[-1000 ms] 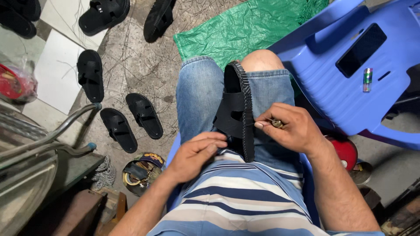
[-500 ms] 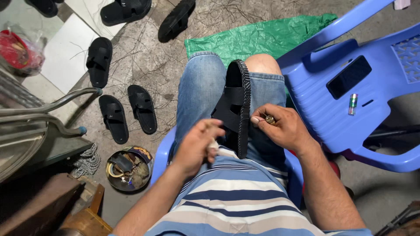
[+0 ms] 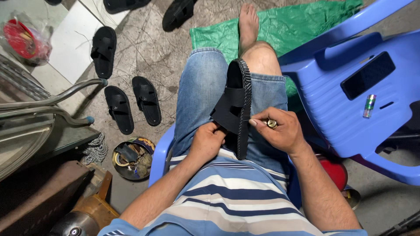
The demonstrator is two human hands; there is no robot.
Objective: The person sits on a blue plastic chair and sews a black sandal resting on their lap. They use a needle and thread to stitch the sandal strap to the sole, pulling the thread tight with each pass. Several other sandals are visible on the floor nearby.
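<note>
Black rubbery sandal (image 3: pixel 236 105) stands on edge on the lap; looks light, flexible; left hand (image 3: pixel 210 142) clasps its strap at 7 o'clock; right hand (image 3: pixel 280 131) pinches a needle (image 3: pixel 272 124) at 3, beside the ridged sole edge.

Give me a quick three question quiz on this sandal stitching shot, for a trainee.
1. True or false: the sandal stands on edge on the person's lap.
2. Which hand grips the sandal's strap side? A) left hand B) right hand C) neither
3. Fill in: the phone lies on a blue ____.

Key:
1. True. It rests between the thighs, sole edge up.
2. A. The right hand pinches a small tool at the stitched sole edge.
3. Chair. A small cylinder lies beside the phone.
</note>
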